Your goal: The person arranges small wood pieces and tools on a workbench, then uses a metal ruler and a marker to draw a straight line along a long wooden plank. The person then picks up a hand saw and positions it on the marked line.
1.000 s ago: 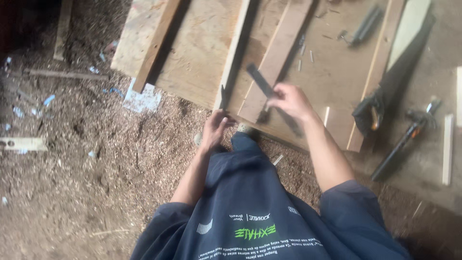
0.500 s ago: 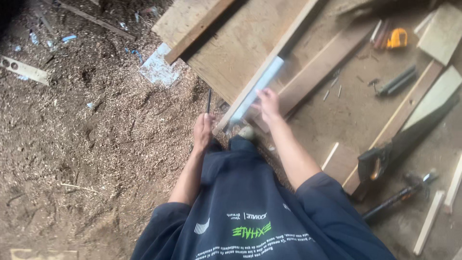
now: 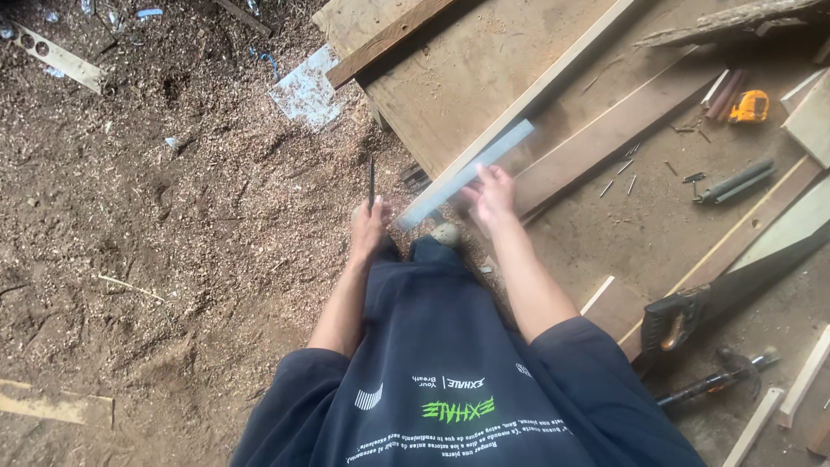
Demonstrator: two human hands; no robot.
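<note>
At the centre of the head view, the right hand (image 3: 491, 192) closes its fingers on a long flat grey metal ruler (image 3: 467, 173), which slants from its near end at the knee up toward one o'clock and lies along the pale narrow wooden batten (image 3: 553, 78). The left hand (image 3: 367, 227) pinches a thin dark pencil (image 3: 372, 180) that points straight up toward twelve o'clock, its tip over the sawdust-covered ground (image 3: 173, 259). No container is in view.

Half a second ago the ruler lay in much the same slant and the pencil was already upright; the view has since swung a little, bringing the yellow tape measure (image 3: 750, 106) toward two o'clock.

The wide plywood board (image 3: 450, 86) ends just beyond the left hand; open sawdust runs out toward nine o'clock. At four o'clock a black-handled handsaw (image 3: 718, 298) rests well apart from both hands.
</note>
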